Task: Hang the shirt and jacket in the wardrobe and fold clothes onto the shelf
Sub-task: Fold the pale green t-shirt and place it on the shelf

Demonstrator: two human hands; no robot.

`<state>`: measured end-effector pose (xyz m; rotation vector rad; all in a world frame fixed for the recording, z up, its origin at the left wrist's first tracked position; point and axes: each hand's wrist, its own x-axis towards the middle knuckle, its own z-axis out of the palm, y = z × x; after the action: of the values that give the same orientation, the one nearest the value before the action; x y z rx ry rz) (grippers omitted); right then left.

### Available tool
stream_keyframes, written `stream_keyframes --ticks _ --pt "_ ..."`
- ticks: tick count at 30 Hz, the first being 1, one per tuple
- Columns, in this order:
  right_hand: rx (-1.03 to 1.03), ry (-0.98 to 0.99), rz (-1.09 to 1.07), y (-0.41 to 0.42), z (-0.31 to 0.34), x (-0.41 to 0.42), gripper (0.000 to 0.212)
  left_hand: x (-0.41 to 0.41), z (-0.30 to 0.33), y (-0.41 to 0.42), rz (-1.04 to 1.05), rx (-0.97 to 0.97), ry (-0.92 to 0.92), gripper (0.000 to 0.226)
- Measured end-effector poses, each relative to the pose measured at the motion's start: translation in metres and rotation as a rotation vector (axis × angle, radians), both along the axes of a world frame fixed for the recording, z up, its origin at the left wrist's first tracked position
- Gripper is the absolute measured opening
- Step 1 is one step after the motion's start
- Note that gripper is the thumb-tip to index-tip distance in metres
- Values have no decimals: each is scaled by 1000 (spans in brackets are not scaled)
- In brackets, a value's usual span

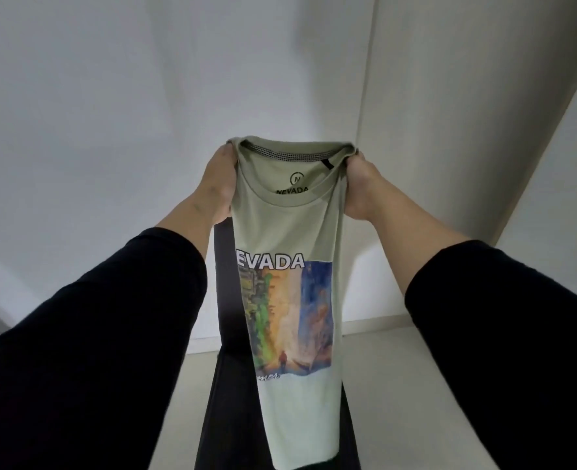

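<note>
1. Head view, the grip: both of my hands are clamped on the pale sage-green cotton T-shirt with a painted picture print [290, 232]. My left hand [220, 184] pinches the fabric at one shoulder and my right hand [360, 188] bunches it at the other, fingers curled round the cloth.
2. Head view, why I hold it so: gripping at the 2 shoulders, with arms raised and stretched forward, lets the shirt hang straight down with its print facing me. I judge this squares it up, sides already turned in to a narrow strip, ready for folding.
3. Head view, where it is: the shirt hangs in the air between my arms, in front of the white wardrobe back panel [144, 96]. A dark black garment [226, 300] hangs behind it. The pale shelf board [398, 385] lies below; whether the hem touches it I cannot tell.
4. Head view, counts: 2 hands, 1 T-shirt, 1 dark garment, 1 shelf board.
</note>
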<state>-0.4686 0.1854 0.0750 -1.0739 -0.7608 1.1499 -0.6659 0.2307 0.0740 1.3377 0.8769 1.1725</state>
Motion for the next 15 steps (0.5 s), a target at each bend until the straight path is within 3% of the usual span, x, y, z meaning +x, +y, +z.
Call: stream_keyframes --ticks 7,15 --pt "-25 -11 79 -6 4 -10 51 -9 5 -1 -86 35 -35 32" --pt "-202 -3 70 -65 -83 -29 47 -25 -82 -56 -133 -160 -27 42"
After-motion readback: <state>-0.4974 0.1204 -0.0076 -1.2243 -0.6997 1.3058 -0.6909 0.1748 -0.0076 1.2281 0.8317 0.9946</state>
